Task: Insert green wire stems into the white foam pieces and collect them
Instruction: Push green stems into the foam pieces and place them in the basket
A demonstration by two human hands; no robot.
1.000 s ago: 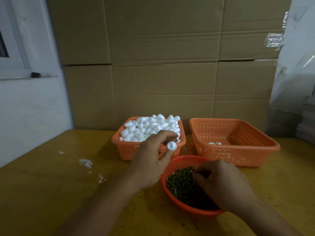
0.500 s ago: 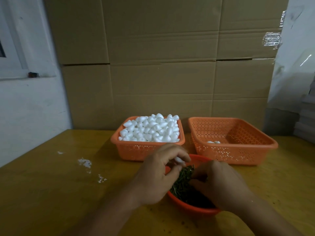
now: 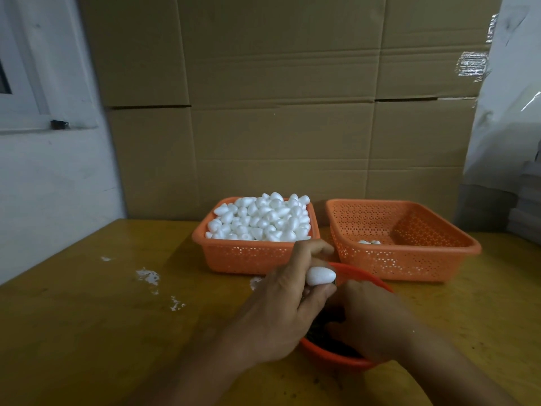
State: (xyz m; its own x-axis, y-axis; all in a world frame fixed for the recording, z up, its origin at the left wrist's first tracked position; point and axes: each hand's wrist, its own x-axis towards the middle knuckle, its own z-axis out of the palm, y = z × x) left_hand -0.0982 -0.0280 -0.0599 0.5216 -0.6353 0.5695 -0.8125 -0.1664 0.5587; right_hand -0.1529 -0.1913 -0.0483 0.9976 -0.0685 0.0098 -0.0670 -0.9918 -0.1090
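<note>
- Left hand [image 3: 281, 315] fingers [image 3: 317, 247] pinched round white foam piece [image 3: 320, 276], above red bowl [image 3: 336, 354].
- Right hand [image 3: 371, 320] curled inside bowl; grip unclear.
- Full foam basket [image 3: 234, 253] beyond fingers; collecting basket [image 3: 409, 259] beyond-right, on worktop [image 3: 87, 317].

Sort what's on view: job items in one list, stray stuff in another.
Job: foam piece in left hand; right hand in red bowl; full basket; collection basket.
Stray: white crumbs; cardboard boxes.
</note>
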